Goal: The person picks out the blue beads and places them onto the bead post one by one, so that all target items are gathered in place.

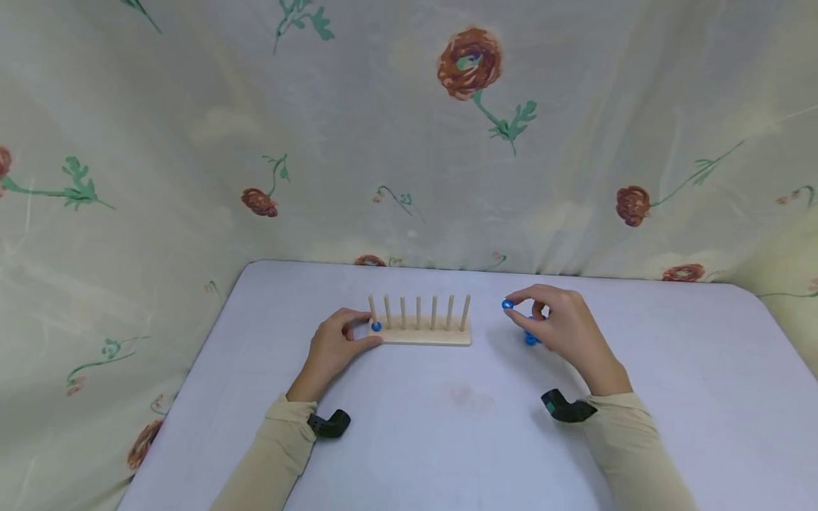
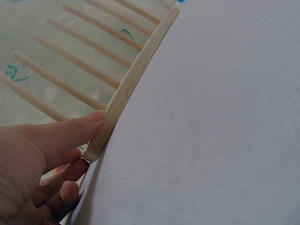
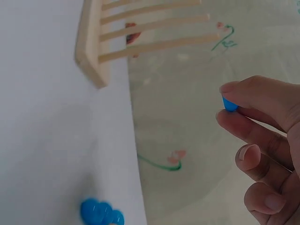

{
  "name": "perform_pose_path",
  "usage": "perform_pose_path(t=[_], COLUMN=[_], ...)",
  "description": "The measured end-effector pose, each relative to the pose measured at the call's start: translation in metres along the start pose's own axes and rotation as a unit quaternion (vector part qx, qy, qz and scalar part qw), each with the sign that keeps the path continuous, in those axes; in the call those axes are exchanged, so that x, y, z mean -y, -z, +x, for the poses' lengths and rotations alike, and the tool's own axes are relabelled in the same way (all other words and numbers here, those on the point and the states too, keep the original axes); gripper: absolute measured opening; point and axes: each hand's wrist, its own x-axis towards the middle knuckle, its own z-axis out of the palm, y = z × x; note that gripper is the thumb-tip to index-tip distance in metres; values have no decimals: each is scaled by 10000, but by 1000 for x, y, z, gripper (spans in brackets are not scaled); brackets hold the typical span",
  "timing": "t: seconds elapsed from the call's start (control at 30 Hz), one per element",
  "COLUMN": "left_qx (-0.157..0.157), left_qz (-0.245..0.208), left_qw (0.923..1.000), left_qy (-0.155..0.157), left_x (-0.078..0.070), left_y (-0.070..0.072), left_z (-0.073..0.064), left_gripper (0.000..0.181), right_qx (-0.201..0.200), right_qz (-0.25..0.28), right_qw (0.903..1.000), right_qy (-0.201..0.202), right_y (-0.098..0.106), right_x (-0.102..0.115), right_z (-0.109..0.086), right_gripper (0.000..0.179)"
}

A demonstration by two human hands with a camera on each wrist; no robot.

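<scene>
A wooden peg rack stands on the table, its several thin pegs upright in one row. One blue bead sits low on the leftmost peg. My left hand grips the rack's left end, the thumb along the front edge and the other fingers round the end and back. To the right of the rack, my right hand is raised and pinches a blue bead between thumb and index finger. Below that hand, several more blue beads lie together on the table, partly hidden in the head view.
The white table reaches back to a hanging cloth printed with flowers. Each forearm wears a black wrist device, one on the left and one on the right, over beige sleeves.
</scene>
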Motion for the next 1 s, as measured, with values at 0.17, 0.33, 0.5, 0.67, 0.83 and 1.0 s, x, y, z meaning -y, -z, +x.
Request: perform_pose_path(t=[0.17,0.33,0.5,0.67,0.83,1.0], left_qx=[6,-32,-35,-29,-45,-3], left_qz=[-28,-24,-80,-132,-102,-53], left_qw=[10000,10000,10000,9999,9999,10000], left_qy=[6,-25,-42,-47,-67,-8], left_x=[2,2,2,3,2,-1], left_y=[-1,-1,-1,0,1,1], left_z=[0,2,2,1,1,1], left_gripper=[51,50,50,50,50,51], right_qx=[-58,-169,-288,-291,-202,-60], right_qz=[98,340,582,748,889,865], right_qw=[9999,9991,9974,9960,9949,9956], right_qy=[99,198,298,395,440,352], right_y=[-6,-10,-17,-25,-36,-49], right_x=[13,22,34,51,68,86], right_z=[11,19,27,38,47,55], right_gripper=[19,18,16,15,17,19])
